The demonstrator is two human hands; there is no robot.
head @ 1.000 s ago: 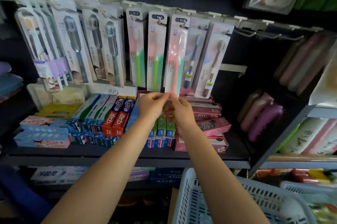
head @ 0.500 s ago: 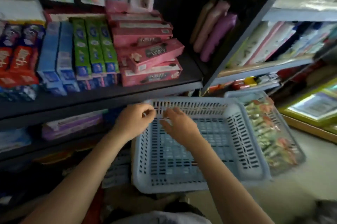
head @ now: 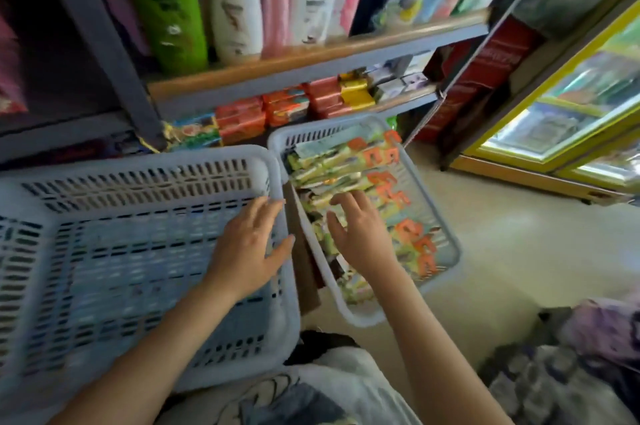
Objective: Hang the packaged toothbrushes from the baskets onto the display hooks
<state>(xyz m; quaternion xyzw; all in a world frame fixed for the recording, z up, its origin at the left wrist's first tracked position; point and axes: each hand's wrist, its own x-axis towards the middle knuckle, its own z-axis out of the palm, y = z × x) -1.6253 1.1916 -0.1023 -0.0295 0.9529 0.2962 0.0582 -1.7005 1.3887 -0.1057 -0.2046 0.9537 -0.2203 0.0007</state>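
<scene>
Beside the large blue basket [head: 104, 251], on its right and nearly touching it, sits a smaller basket [head: 446, 234] filled with packaged toothbrushes [head: 349, 165] in green, yellow and orange cards. Left hand [head: 249, 244]: fingers straight and spread, over the right wall of the large blue basket, holding nothing. Right hand [head: 363, 234]: fingers extended and relaxed, over the packages in the smaller basket; contact cannot be confirmed owing to blur. Behind the large blue basket, shelves [head: 311, 57] carry bottles [head: 166, 5] and boxed goods.
</scene>
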